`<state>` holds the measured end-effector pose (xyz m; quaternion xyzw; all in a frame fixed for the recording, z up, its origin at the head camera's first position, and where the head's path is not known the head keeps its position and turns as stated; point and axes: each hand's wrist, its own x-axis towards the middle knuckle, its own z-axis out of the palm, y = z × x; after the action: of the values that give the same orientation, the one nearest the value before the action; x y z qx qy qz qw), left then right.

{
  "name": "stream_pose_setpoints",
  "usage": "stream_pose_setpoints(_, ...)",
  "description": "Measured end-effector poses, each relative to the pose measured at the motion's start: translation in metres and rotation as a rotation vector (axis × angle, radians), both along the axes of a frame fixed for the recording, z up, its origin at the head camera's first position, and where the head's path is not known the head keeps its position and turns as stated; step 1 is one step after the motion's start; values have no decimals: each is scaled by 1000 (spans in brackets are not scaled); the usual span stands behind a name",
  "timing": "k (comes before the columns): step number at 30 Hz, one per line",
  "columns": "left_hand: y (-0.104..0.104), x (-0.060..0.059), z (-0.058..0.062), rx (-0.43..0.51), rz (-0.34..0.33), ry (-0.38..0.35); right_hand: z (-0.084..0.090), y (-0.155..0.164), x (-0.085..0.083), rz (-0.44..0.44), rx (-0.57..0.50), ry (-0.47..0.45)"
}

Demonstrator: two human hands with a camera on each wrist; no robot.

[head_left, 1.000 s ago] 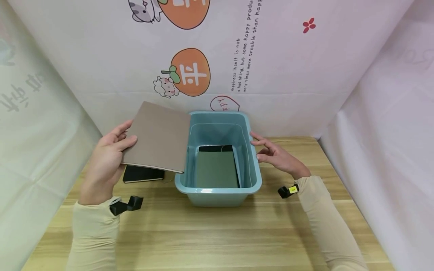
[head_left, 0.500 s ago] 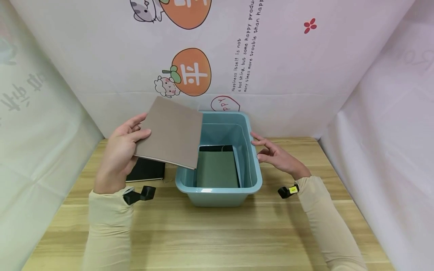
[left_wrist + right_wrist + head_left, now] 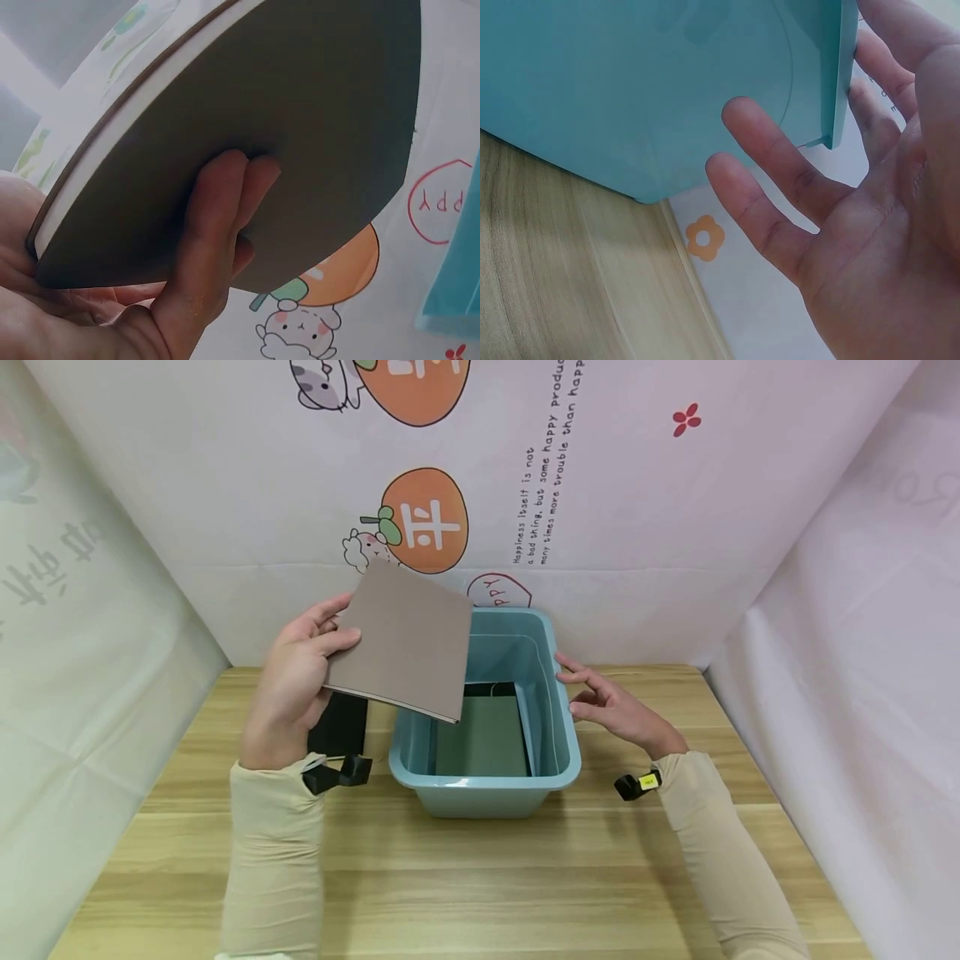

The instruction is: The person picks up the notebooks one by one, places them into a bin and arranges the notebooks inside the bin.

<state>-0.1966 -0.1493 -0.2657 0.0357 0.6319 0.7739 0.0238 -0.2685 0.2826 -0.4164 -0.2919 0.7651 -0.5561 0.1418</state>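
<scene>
My left hand (image 3: 291, 683) grips a grey-brown notebook (image 3: 405, 643) by its left side, thumb on the upper cover. In the left wrist view, fingers (image 3: 214, 217) spread against the other cover (image 3: 322, 105). The notebook is tilted, and its right part overlaps the left side of a blue plastic bin (image 3: 487, 782). Inside the bin a green notebook (image 3: 486, 739) lies over a black one (image 3: 495, 688). At the bin's right rim my right hand (image 3: 618, 710) rests its fingertips, fingers loosely extended; the right wrist view shows two fingers (image 3: 757, 210) apart below the rim.
Another black notebook (image 3: 339, 727) lies on the wooden table (image 3: 480, 877) left of the bin, partly hidden by my left hand and the held notebook. A printed white cloth (image 3: 615, 527) hangs behind the bin, with white cloth sides at left and right.
My left hand has carried the grey-brown notebook rightward and slightly up, so that it now overlaps the bin further. My right hand has stayed at the bin's rim.
</scene>
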Motion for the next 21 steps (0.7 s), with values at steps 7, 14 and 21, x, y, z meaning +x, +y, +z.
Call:
stream_pose_setpoints(7,9,-5,5,19,-22,-7,-1,0,1,3,-13,-1)
stream_pose_setpoints(14,23,-14,3,-24,-25,-13,-3,0,0,-1,-13,0)
stream_pose_setpoints(21,35,-26,-8,-72,-21,-13,-6,1,-2,18,-30,13)
